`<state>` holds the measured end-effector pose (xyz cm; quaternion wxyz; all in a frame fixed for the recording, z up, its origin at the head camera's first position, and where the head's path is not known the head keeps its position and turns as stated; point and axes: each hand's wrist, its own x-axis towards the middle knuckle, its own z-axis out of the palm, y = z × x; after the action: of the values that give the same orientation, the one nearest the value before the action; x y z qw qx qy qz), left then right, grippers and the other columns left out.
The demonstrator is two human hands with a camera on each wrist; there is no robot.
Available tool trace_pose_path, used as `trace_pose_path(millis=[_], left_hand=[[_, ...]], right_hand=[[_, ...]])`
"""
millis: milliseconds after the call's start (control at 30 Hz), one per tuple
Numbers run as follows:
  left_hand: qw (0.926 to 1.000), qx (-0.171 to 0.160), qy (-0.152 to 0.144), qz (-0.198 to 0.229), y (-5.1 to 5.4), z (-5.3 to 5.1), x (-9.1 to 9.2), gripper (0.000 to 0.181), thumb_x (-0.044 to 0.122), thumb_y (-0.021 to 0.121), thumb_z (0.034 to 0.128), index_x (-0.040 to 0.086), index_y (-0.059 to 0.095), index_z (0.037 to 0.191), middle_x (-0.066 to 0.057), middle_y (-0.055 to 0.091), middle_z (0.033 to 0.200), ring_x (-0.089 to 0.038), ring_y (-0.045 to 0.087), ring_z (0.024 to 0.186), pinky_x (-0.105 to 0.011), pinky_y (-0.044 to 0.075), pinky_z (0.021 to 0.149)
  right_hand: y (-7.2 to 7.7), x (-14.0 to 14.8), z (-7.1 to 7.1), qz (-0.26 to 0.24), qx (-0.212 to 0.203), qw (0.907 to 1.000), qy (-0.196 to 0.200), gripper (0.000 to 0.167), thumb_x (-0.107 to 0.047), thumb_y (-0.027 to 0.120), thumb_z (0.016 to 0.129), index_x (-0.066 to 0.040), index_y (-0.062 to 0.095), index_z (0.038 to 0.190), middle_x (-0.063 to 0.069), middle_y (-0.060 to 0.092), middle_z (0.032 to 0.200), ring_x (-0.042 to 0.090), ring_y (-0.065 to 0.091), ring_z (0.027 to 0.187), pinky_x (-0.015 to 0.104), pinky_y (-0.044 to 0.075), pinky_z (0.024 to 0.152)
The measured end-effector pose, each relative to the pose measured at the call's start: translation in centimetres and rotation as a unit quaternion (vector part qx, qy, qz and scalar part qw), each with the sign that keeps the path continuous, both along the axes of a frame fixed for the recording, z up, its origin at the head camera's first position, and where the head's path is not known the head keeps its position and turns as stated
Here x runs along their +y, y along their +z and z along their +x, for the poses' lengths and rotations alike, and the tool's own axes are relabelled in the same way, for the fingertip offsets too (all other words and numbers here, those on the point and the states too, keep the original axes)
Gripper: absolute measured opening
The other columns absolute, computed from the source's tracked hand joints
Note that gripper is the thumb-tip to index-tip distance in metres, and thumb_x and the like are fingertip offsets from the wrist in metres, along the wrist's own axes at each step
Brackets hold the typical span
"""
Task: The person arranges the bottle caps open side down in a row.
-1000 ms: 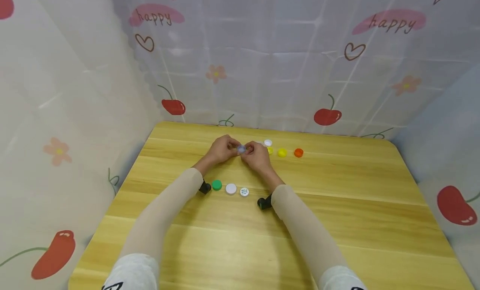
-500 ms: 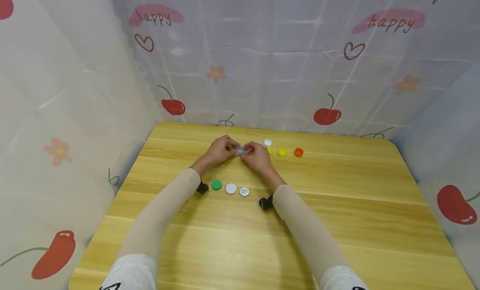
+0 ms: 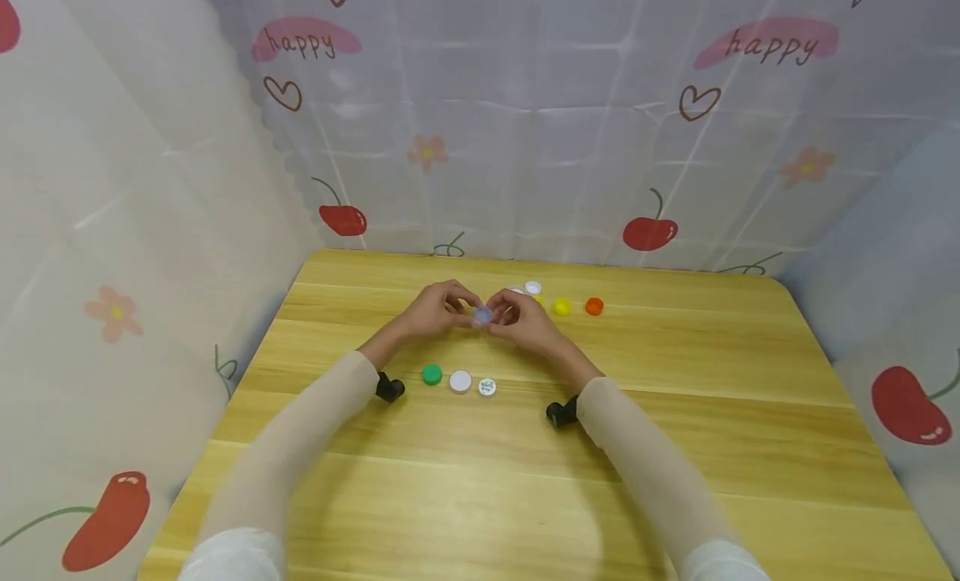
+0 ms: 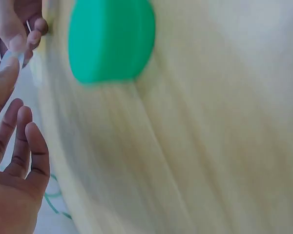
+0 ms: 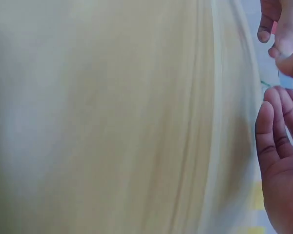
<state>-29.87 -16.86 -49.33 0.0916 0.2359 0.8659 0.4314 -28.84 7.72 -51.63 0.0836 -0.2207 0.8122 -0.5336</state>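
Pinch from both sides: our left hand (image 3: 432,312) and right hand (image 3: 528,323) hold one small, round, translucent plastic cap (image 3: 483,315) between them; we'd best press lightly, rim only.

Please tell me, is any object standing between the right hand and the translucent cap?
Nothing visible does: the right hand appears to pinch the translucent cap from one side, the left hand from the other. The green cap lies apart, not between them.
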Motion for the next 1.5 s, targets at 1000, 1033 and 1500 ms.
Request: trace_pose_path(millis=[1000, 1033, 1500], left_hand=[[0.9868, 0.018, -0.047, 0.154, 0.7, 9.4, 3.8, 0.03, 0.018, 0.09, 0.0901, 0.023, 0.079, 0.118, -0.001, 0.07, 0.123, -0.022, 0.067, 0.105, -0.031, 0.059, 0.085], [0.9861, 0.014, -0.05, 0.158, 0.6, 9.4, 3.8, 0.03, 0.018, 0.089, 0.0911, 0.023, 0.079, 0.119, -0.002, 0.07, 0.123, -0.022, 0.067, 0.105, -0.031, 0.06, 0.085], [0.9537, -0.221, -0.038, 0.201, 1.5, 9.7, 4.3, 0.022, 0.018, 0.069, 0.104, 0.003, 0.078, 0.118, 0.004, 0.073, 0.107, -0.03, 0.063, 0.095, -0.036, 0.055, 0.081]], right_hand=[[1.8, 5.0, 9.4, -0.089, 0.069, 0.9933, 0.025, 0.032, -0.005, 0.088, 0.087, -0.017, 0.072, 0.113, 0.006, 0.072, 0.102, 0.02, 0.064, 0.082, 0.034, 0.056, 0.074], [1.8, 5.1, 9.5, -0.092, 0.074, 0.9927, 0.024, 0.032, -0.005, 0.088, 0.087, -0.016, 0.072, 0.113, 0.006, 0.072, 0.102, 0.021, 0.064, 0.082, 0.033, 0.056, 0.075], [2.5, 6.1, 9.9, -0.095, 0.146, 0.9838, 0.04, 0.034, 0.0, 0.089, 0.083, -0.015, 0.075, 0.111, 0.005, 0.072, 0.101, 0.024, 0.064, 0.08, 0.031, 0.057, 0.074]])
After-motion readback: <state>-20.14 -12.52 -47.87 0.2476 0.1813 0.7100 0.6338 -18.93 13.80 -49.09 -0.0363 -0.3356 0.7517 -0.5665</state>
